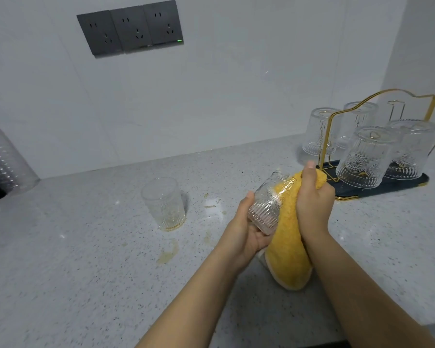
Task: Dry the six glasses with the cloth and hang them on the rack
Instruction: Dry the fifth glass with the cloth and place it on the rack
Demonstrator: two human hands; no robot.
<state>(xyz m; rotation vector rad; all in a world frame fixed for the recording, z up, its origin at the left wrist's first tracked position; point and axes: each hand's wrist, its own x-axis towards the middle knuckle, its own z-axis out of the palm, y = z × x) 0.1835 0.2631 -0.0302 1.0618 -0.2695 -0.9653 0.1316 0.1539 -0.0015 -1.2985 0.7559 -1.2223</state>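
My left hand (pixel 246 229) grips the ribbed base of a clear patterned glass (pixel 266 207), held tilted above the counter. My right hand (pixel 312 197) clutches a yellow cloth (pixel 289 249) that is pushed into the glass's mouth and hangs down below it. A second glass (pixel 163 203) stands upright on the counter to the left. The gold wire rack (pixel 328 136) on a dark tray (pixel 407 183) at the right carries several glasses upside down, the nearest one (pixel 364 159) in front. One rack peg (pixel 396 109) at the back is bare.
The speckled grey counter (pixel 86 272) has yellowish wet smears (pixel 167 253) near the upright glass. A grey socket panel (pixel 129 27) is on the white wall. A stack of clear plastic cups (pixel 3 154) lies at the far left. The counter's front edge runs at the lower right.
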